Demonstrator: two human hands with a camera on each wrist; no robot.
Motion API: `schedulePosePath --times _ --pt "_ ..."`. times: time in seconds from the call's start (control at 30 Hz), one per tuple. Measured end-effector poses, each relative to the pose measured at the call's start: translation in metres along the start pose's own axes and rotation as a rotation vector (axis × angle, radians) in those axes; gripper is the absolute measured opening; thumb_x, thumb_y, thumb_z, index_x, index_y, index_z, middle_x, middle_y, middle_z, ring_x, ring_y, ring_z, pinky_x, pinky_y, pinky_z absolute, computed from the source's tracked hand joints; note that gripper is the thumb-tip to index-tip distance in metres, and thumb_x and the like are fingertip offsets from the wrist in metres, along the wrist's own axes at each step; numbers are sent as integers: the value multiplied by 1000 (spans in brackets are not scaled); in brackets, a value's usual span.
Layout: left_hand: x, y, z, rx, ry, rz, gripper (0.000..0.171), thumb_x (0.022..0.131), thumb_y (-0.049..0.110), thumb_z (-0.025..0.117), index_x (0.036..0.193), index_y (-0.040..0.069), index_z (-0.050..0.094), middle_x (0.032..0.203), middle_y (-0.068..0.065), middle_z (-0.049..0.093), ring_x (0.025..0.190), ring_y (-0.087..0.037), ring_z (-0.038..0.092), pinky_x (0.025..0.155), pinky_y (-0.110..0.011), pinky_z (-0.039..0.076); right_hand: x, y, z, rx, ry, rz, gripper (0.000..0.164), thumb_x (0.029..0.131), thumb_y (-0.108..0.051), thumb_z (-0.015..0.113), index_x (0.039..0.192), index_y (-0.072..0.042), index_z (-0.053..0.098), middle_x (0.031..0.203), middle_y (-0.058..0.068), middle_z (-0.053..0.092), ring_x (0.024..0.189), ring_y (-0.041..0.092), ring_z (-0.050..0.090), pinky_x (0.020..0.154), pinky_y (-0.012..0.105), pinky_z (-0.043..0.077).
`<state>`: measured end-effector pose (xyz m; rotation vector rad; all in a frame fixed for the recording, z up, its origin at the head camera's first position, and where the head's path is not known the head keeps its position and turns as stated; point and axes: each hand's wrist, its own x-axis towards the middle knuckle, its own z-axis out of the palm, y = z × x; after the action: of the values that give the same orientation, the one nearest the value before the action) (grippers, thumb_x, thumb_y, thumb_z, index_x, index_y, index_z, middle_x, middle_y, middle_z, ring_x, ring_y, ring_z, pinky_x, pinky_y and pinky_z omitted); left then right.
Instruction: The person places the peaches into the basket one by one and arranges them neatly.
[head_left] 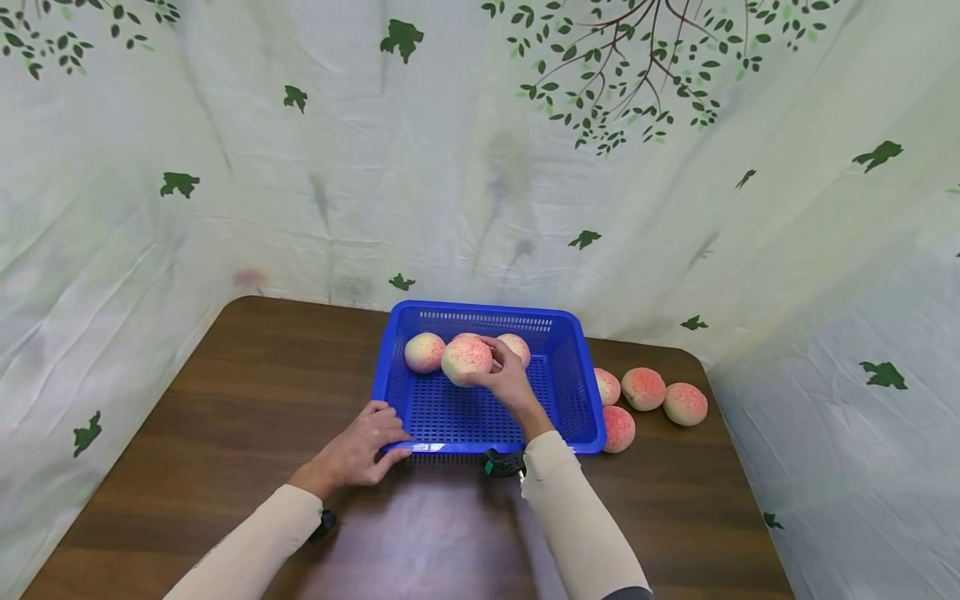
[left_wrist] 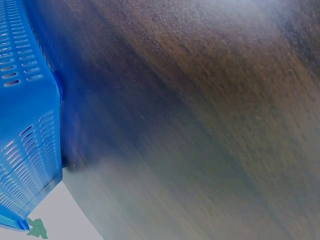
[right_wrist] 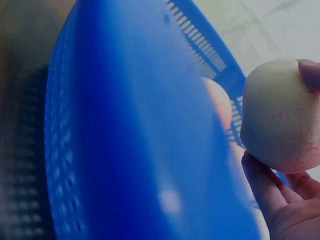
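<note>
In the head view a blue plastic basket (head_left: 465,448) with slotted walls stands on the table. My right hand (head_left: 510,379) holds a pale peach (head_left: 467,362) with pink speckles above the inside of the basket. The right wrist view shows fingers and thumb around this peach (right_wrist: 280,117). Three other peaches lie along the basket's back part: one to the left (head_left: 425,352), one to the right (head_left: 516,348), and one mostly hidden behind the held peach. My left hand (head_left: 360,446) grips the basket's front left corner; the left wrist view shows the basket wall (left_wrist: 30,115) but not the hand.
Several pinker peaches, among them one at the far right (head_left: 686,404) and one against the basket's side (head_left: 619,429), lie on the table right of the basket. The brown wooden table (head_left: 285,367) meets a pale leaf-patterned cloth (head_left: 450,167) behind it.
</note>
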<state>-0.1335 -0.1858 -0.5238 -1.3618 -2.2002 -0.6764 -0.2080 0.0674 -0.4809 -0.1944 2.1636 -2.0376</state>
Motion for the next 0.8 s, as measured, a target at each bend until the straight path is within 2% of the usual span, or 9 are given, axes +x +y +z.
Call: schedulePosePath --times 0.23,0.5,0.67,0.8 --pt "1 1 0 7 1 5 19 90 25 61 80 11 69 69 6 57 70 -13 46 79 -38 35 6 5 22 -18 -55 -11 64 74 3 77 132 -5 53 131 14 54 112 26 55 89 34 47" --pt "0 2 -2 6 -11 -17 7 76 17 71 81 12 69 70 7 58 71 -13 46 81 -38 35 7 12 47 -125 -46 69 69 70 0 79 133 -3 51 131 17 54 115 30 54 92 39 46" --pt "0 2 -1 -1 -4 -15 7 79 18 70 81 12 69 71 7 59 71 -12 46 81 -38 35 8 17 59 -208 -29 91 69 67 -1 82 129 -2 51 123 15 57 110 26 55 94 39 44" --pt "1 1 0 -8 13 2 10 84 21 67 81 11 69 70 7 58 70 -12 45 80 -37 35 8 17 66 -288 -39 77 67 65 -1 83 125 -4 53 115 10 58 104 23 54 95 38 42"
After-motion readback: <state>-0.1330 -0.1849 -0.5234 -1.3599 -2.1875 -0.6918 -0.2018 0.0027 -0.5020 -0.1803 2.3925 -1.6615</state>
